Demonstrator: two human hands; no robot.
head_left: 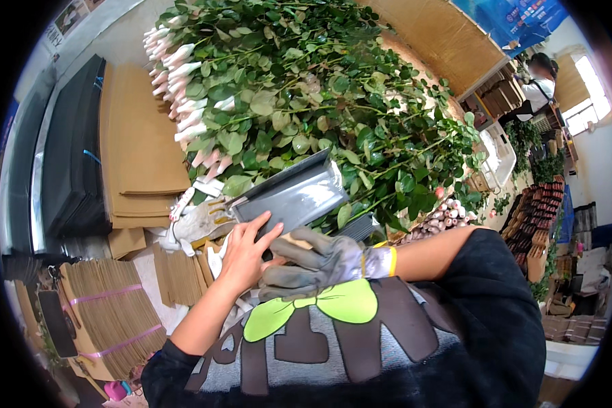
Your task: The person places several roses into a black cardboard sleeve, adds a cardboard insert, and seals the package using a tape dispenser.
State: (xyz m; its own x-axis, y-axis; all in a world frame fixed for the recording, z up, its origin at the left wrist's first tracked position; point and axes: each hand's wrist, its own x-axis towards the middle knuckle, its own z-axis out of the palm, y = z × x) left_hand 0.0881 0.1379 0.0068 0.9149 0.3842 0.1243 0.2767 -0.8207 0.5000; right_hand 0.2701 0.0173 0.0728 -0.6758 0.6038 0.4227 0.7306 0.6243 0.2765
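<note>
Just in front of my chest, my two hands meet. My bare left hand has its index and middle fingers stretched out and apart, their tips at the near left corner of a grey L-shaped tray. Its thumb is partly covered by my right hand, which wears a grey-and-white work glove with a yellow cuff edge. The gloved fingers point left and stand somewhat apart; the space beneath them is hidden. The tray leans against a large heap of leafy rose stems. Left of it lies an off-white, stained glove.
White-sleeved rose heads line the heap's left side. Brown cardboard sheets and black sheets stand farther left. A strapped cardboard stack sits near left. Pinkish cut stem ends lie at right. Another person is at far right.
</note>
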